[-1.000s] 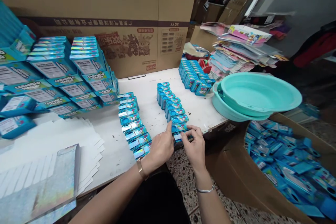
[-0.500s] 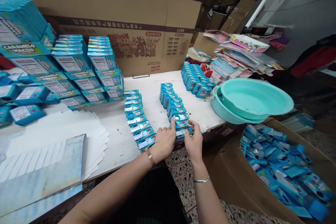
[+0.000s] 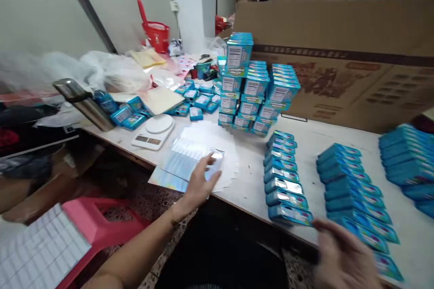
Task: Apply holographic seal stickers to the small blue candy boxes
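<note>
My left hand (image 3: 198, 183) is over the stack of shiny sticker-like sheets (image 3: 183, 162), thumb and fingers apart and nothing visible in them. White paper sheets (image 3: 227, 144) lie fanned out under that stack. At the lower right is my right hand (image 3: 346, 257), smeared by motion, its fingertips by the near end of a row of small blue boxes (image 3: 288, 212). Clear strips lie on several boxes in that row. A second row of blue boxes (image 3: 356, 207) runs just to the right, partly behind my right hand.
Stacked blue display cartons (image 3: 249, 86) stand at the back before a large cardboard sheet (image 3: 349, 63). A digital scale (image 3: 154, 132), a steel flask (image 3: 84, 104) and loose blue boxes (image 3: 203, 101) are on the left. A pink stool (image 3: 105, 221) stands below the table edge.
The view has swung left. My left hand has left the second box row and moved over to the shiny sheets. My right hand has come away from that row's near end.
</note>
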A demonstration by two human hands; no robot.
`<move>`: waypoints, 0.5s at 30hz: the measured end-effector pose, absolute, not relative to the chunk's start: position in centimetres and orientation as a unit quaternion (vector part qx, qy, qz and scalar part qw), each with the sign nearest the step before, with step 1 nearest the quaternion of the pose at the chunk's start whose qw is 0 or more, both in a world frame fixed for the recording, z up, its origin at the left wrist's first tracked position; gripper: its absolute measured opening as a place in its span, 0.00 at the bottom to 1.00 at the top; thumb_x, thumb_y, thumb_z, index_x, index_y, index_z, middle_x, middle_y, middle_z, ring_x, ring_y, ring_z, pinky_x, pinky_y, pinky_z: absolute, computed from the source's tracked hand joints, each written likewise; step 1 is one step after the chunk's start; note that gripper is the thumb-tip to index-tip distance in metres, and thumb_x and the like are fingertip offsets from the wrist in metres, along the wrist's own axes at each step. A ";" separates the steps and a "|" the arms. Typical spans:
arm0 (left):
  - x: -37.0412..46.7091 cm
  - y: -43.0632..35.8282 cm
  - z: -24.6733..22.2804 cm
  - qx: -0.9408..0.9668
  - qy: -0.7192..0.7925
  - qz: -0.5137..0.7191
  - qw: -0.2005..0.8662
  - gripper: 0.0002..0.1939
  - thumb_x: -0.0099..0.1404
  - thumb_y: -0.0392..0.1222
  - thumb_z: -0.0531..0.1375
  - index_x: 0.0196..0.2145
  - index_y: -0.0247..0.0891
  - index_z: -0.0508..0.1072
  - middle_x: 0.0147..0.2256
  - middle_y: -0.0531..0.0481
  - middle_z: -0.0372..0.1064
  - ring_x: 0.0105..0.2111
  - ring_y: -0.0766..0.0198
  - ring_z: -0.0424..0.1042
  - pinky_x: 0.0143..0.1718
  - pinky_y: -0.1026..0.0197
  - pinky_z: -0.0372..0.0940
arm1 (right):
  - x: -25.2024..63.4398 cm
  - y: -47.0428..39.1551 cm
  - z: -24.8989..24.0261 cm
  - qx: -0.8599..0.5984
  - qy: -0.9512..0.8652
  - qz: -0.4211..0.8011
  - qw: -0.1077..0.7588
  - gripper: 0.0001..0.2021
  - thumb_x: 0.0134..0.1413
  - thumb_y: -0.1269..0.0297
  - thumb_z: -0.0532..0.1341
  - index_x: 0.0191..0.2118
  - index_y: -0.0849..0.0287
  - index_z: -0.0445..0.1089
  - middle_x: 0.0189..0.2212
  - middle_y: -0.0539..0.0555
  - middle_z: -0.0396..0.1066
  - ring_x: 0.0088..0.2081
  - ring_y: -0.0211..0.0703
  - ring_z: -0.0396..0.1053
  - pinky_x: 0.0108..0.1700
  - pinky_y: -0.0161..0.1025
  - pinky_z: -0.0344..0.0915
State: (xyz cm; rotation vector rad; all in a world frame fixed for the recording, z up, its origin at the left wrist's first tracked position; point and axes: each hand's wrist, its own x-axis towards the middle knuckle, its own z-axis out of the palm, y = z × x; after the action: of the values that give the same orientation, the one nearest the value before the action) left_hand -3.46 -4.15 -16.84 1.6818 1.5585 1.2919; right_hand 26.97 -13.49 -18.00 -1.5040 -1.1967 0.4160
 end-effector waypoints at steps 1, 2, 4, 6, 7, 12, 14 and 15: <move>-6.3 -3.7 -17.8 0.582 0.621 0.471 0.233 0.29 0.65 0.45 0.61 0.62 0.40 0.62 0.52 0.39 0.70 0.52 0.51 0.72 0.49 0.49 0.70 | 24.2 -12.1 -18.0 -0.621 -0.556 0.226 0.505 0.19 0.60 0.54 0.62 0.54 0.56 0.69 0.47 0.59 0.73 0.48 0.55 0.73 0.50 0.50 0.69; -8.9 -3.3 -18.7 0.559 0.656 0.462 0.211 0.31 0.64 0.47 0.61 0.62 0.39 0.61 0.53 0.38 0.69 0.53 0.50 0.71 0.50 0.46 0.69 | 21.5 -10.4 -18.1 -0.598 -0.599 0.274 0.458 0.21 0.60 0.52 0.61 0.56 0.55 0.68 0.47 0.59 0.74 0.48 0.55 0.73 0.49 0.51 0.70; -13.1 -2.4 -20.2 0.551 0.693 0.434 0.167 0.32 0.63 0.48 0.62 0.62 0.36 0.61 0.54 0.35 0.69 0.56 0.46 0.69 0.54 0.42 0.66 | 16.9 -6.0 -18.8 -0.562 -0.655 0.330 0.382 0.28 0.59 0.51 0.61 0.62 0.54 0.63 0.52 0.60 0.72 0.53 0.56 0.71 0.52 0.53 0.69; -15.6 -1.2 -21.0 0.584 0.696 0.399 0.126 0.31 0.63 0.48 0.61 0.61 0.35 0.63 0.55 0.34 0.69 0.57 0.44 0.68 0.58 0.39 0.63 | 13.5 -1.2 -19.8 -0.575 -0.662 0.307 0.370 0.32 0.54 0.50 0.63 0.62 0.57 0.62 0.54 0.63 0.71 0.57 0.59 0.67 0.56 0.57 0.66; -16.3 -0.4 -21.2 0.610 0.686 0.381 0.110 0.30 0.63 0.48 0.61 0.61 0.35 0.63 0.55 0.34 0.69 0.58 0.44 0.67 0.59 0.39 0.62 | 12.1 1.1 -20.3 -0.587 -0.659 0.293 0.368 0.34 0.52 0.51 0.65 0.62 0.59 0.62 0.54 0.64 0.70 0.57 0.61 0.66 0.58 0.59 0.64; -15.2 5.0 -20.2 0.743 0.605 0.268 0.101 0.30 0.65 0.43 0.61 0.63 0.37 0.63 0.62 0.34 0.63 0.64 0.43 0.60 0.63 0.37 0.55 | 7.2 7.5 -21.9 -0.577 -0.661 0.341 0.339 0.33 0.43 0.66 0.68 0.59 0.57 0.65 0.41 0.56 0.74 0.44 0.53 0.71 0.48 0.49 0.68; -14.1 6.9 -19.3 0.783 0.571 0.209 0.129 0.27 0.65 0.42 0.60 0.62 0.39 0.64 0.63 0.36 0.63 0.65 0.43 0.58 0.64 0.33 0.50 | 6.7 7.6 -21.8 -0.556 -0.675 0.351 0.336 0.27 0.46 0.69 0.64 0.55 0.56 0.69 0.33 0.50 0.73 0.35 0.45 0.71 0.42 0.43 0.68; -13.6 7.6 -18.8 0.800 0.551 0.183 0.150 0.24 0.66 0.42 0.59 0.60 0.40 0.67 0.60 0.37 0.67 0.64 0.44 0.61 0.64 0.31 0.48 | 6.9 7.3 -21.6 -0.549 -0.679 0.351 0.336 0.24 0.48 0.70 0.63 0.54 0.55 0.70 0.32 0.49 0.73 0.32 0.42 0.70 0.40 0.41 0.68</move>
State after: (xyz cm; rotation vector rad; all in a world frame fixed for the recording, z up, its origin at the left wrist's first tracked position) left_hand -13.57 7.58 -18.79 2.2973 1.5841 0.5271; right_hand 6.89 7.30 -21.61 -1.4323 -1.7717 0.9164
